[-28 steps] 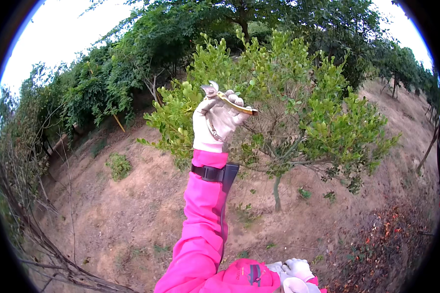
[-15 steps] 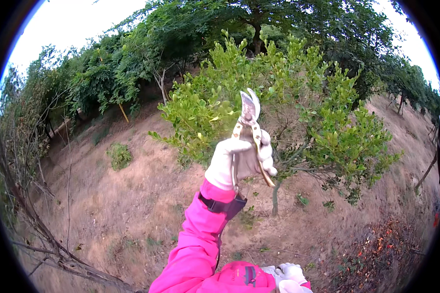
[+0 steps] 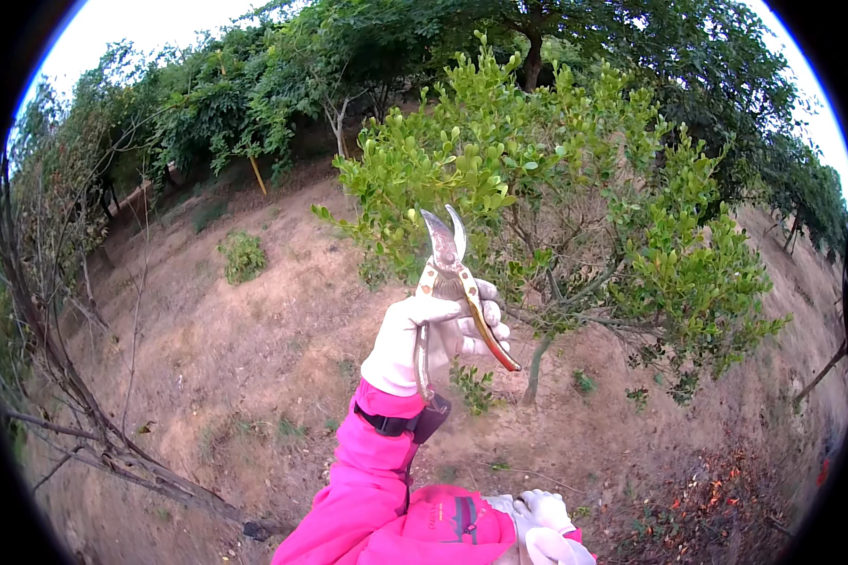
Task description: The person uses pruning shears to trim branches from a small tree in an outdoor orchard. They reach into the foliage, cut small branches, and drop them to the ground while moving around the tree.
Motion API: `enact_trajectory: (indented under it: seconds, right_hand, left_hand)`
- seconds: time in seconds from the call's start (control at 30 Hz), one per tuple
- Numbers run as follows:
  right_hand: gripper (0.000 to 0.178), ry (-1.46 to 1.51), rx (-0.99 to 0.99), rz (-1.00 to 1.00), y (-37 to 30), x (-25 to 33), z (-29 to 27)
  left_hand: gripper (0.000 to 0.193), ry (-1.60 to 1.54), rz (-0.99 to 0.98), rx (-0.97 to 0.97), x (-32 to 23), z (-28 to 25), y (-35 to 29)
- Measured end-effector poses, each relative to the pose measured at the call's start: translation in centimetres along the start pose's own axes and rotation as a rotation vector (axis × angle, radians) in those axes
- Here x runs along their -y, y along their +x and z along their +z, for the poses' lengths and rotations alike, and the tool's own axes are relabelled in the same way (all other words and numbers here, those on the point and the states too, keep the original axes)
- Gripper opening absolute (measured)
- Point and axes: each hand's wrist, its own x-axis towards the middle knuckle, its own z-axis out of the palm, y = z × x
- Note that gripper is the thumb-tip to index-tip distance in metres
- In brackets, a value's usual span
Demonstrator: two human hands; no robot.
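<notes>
Raised in the middle of the head view, my left hand in a white glove is closed on pruning shears. Their curved blades point up and stand apart, and the reddish-tipped handle crosses in front of my fingers. Around that wrist, over a pink sleeve, runs a black strap with a dark piece on it. My right hand, also white-gloved, lies low at the bottom edge with bent fingers; what it holds, if anything, is hidden. Just beyond the shears grows a bushy green tree with a thin trunk.
Bare, leaning branches spread along the left side. A small green shrub grows on the dry brown slope. Reddish leaves and brush lie at lower right. Taller dark-leaved trees line the back, near a yellow post.
My left hand with the shears has come down and to the left in the picture. The shears' handles and blades are spread wider. The whole view has shifted slightly.
</notes>
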Motion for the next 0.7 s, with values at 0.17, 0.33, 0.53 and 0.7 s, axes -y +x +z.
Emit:
enact_trajectory:
  seconds: [0.17, 0.33, 0.53, 0.7]
  right_hand:
    - [0.034, -0.029, 0.014, -0.026, 0.2, 0.2, 0.2]
    - [0.035, -0.028, 0.005, -0.032, 0.1, 0.3, 0.6]
    - [0.037, -0.062, 0.083, 0.014, 0.1, 0.7, 0.6]
    - [0.039, -0.064, 0.117, 0.028, 0.2, 0.9, 1.0]
  left_hand:
    - [0.056, 0.056, -0.081, 0.038, -1.5, -0.4, 0.9]
    - [0.054, 0.065, -0.101, 0.047, -2.9, 0.8, 1.7]
    - [0.032, 0.049, -0.09, 0.138, -3.9, 0.1, 4.0]
    - [0.029, 0.106, -0.042, -0.011, -3.5, -0.5, 2.8]
